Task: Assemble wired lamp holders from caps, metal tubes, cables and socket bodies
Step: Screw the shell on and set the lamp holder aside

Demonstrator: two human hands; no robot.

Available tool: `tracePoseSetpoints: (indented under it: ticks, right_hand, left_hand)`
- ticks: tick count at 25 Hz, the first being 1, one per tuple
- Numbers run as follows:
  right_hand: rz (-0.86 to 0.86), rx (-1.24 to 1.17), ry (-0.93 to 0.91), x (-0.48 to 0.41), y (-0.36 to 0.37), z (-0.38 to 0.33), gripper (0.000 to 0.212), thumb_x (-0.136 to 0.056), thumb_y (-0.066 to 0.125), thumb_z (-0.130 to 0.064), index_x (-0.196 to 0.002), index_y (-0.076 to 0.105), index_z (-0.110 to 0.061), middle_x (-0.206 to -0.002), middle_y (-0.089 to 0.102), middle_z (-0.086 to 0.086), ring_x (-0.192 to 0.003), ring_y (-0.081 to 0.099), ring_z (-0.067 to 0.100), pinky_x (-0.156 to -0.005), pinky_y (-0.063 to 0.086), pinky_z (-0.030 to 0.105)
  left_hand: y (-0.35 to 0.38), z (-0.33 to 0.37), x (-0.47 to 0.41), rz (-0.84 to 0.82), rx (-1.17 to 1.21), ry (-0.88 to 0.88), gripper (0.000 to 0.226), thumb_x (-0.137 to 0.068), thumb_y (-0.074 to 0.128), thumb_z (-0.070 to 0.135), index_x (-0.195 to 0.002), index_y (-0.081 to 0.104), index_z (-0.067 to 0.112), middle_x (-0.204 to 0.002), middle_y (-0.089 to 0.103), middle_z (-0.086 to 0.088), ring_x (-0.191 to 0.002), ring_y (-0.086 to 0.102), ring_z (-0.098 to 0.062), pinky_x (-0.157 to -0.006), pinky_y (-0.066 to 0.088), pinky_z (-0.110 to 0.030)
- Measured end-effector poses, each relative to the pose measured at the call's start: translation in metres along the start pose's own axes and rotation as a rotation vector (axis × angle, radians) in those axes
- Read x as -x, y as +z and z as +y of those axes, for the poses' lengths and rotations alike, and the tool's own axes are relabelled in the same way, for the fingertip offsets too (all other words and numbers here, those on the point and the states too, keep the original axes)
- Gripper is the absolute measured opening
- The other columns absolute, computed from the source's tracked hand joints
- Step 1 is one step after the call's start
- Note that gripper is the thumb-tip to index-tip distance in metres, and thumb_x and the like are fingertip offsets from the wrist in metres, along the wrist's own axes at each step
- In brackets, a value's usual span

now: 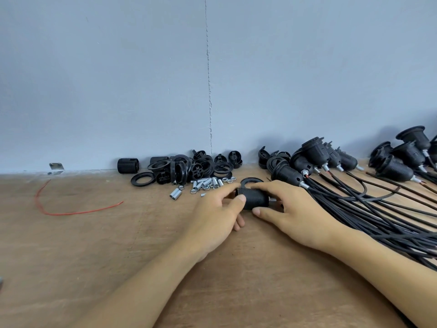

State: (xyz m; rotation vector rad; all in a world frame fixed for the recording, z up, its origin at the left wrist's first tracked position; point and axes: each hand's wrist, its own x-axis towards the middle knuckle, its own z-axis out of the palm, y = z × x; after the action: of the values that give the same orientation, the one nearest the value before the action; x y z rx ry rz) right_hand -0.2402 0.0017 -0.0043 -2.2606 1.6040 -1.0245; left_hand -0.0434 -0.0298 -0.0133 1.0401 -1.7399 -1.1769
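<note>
A black ribbed lamp holder [254,198] lies sideways just above the wooden table, gripped from both ends. My left hand [218,214] holds its left end with thumb on the front. My right hand [287,205] wraps its right end, where a short metal tube [272,200] sticks out. A black ring [251,181] lies right behind the holder. Loose metal tubes and nuts [205,183] are scattered to the left of it. Behind them sits a pile of black caps, rings and socket bodies [189,168].
Several finished holders [314,159] with black cables [369,209] fan out over the right side of the table. A red wire [71,212] curls at the left. A grey wall rises behind, with a small metal bracket [56,167] at its foot.
</note>
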Motion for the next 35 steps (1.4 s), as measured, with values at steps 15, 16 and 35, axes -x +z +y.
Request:
tracePoseSetpoints:
  ticks: [15, 16, 35]
  right_hand:
    - [-0.117, 0.209, 0.087, -0.01, 0.004, -0.006, 0.041, -0.096, 0.058, -0.043, -0.132, 0.048, -0.027, -0.1, 0.044, -0.025, -0.104, 0.043, 0.009, -0.097, 0.037, 0.031]
    - [-0.137, 0.22, 0.093, -0.011, 0.005, -0.008, 0.04, -0.097, 0.056, -0.043, -0.132, 0.047, -0.027, -0.098, 0.042, -0.024, -0.104, 0.041, 0.01, -0.096, 0.036, 0.032]
    - [0.129, -0.163, 0.033, -0.005, -0.004, -0.016, 0.03, -0.093, 0.068, -0.028, -0.121, 0.057, -0.035, -0.105, 0.066, -0.019, -0.095, 0.061, -0.004, -0.08, 0.043, 0.01]
  left_hand:
    - [-0.004, 0.003, -0.007, 0.231, -0.137, -0.016, 0.04, -0.086, 0.053, -0.001, -0.1, 0.064, 0.035, -0.106, 0.068, 0.012, -0.056, 0.064, -0.01, -0.055, 0.049, -0.027]
    - [-0.003, 0.002, -0.008, 0.249, -0.184, -0.011, 0.038, -0.086, 0.053, -0.001, -0.099, 0.065, 0.033, -0.104, 0.069, 0.011, -0.063, 0.066, -0.011, -0.063, 0.052, -0.029]
    - [-0.004, 0.005, -0.005, 0.287, 0.113, -0.015, 0.024, -0.102, 0.059, 0.025, -0.083, 0.066, 0.013, -0.087, 0.077, -0.007, -0.075, 0.075, -0.02, -0.075, 0.059, -0.034]
